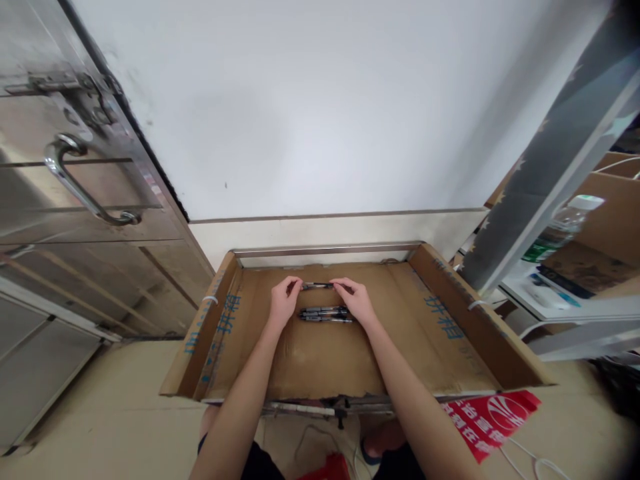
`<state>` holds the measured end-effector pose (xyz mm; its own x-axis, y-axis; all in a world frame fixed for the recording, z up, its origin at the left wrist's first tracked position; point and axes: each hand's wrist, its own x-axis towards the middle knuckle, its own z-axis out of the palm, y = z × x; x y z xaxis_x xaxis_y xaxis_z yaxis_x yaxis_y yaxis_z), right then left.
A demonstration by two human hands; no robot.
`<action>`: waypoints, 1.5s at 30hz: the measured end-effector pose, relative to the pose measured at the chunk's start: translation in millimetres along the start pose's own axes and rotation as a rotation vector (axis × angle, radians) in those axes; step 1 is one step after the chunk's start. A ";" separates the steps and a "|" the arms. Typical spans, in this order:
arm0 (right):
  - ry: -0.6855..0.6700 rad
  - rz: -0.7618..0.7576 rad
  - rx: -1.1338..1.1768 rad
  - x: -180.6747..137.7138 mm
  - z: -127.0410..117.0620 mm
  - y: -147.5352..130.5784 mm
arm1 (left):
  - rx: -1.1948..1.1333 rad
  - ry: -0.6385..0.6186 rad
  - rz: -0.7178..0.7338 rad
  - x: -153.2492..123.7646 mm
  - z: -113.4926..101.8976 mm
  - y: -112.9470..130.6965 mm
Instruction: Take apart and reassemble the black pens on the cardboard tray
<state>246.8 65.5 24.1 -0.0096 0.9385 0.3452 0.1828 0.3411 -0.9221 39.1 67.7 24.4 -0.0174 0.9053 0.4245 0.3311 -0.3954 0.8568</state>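
Between my two hands a slim pen (317, 285) is held level, a dark and clear barrel showing in the middle. My left hand (287, 300) pinches its left end with thumb and fingertips. At its right end my right hand (354, 298) grips it the same way. Just below, a small bundle of similar pens (325, 314) lies side by side on the cardboard (320, 367), partly behind my right hand. The cardboard lines a table top, with raised flaps at both sides.
Cardboard side flaps (475, 313) rise left and right, with blue printed characters. A white wall (320, 120) stands behind. On the left is a metal door with a handle (85, 180). A shelf at right holds a plastic bottle (563, 227). Red printed cloth (493, 420) hangs at the front right.
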 end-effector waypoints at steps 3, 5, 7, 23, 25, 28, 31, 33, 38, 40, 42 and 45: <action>0.049 0.088 0.134 1.7 -1.5 7.3 | -0.075 0.046 -0.073 0.4 -0.3 0.9; 0.077 0.128 0.216 2.7 -2.5 12.2 | -0.108 0.065 -0.109 0.4 -1.0 2.6; 0.094 0.152 0.291 3.6 -3.4 14.7 | -0.121 0.081 -0.142 0.2 -1.9 4.1; 0.110 0.226 0.596 3.5 -9.6 0.6 | -0.526 0.016 -0.326 3.3 1.6 2.9; 0.112 0.225 0.606 3.7 -9.9 0.7 | -0.547 0.012 -0.341 3.2 1.6 3.3; 0.104 0.224 0.640 3.8 -10.0 0.5 | -0.573 -0.001 -0.351 3.0 1.6 3.5; 0.090 0.229 0.637 3.9 -10.0 0.4 | -0.586 -0.010 -0.348 3.0 1.8 2.5; 0.082 0.238 0.630 4.1 -9.8 0.1 | -0.587 -0.018 -0.342 3.0 2.2 1.1; 0.059 0.261 0.660 4.7 -8.4 -0.7 | -0.614 -0.027 -0.346 3.7 3.3 -2.0; 0.047 0.260 0.669 4.7 -8.1 0.4 | -0.619 -0.015 -0.359 3.9 3.4 -1.8; 0.037 0.258 0.658 4.7 -8.0 2.3 | -0.600 -0.005 -0.381 3.8 3.0 -0.6; 0.037 0.257 0.621 4.8 -8.3 4.7 | -0.561 -0.005 -0.406 3.2 2.2 1.5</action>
<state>255.8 71.2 22.9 -0.0059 0.9952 0.0973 -0.4246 0.0856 -0.9013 41.7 70.3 26.4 -0.0324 0.9987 0.0381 -0.2392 -0.0448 0.9699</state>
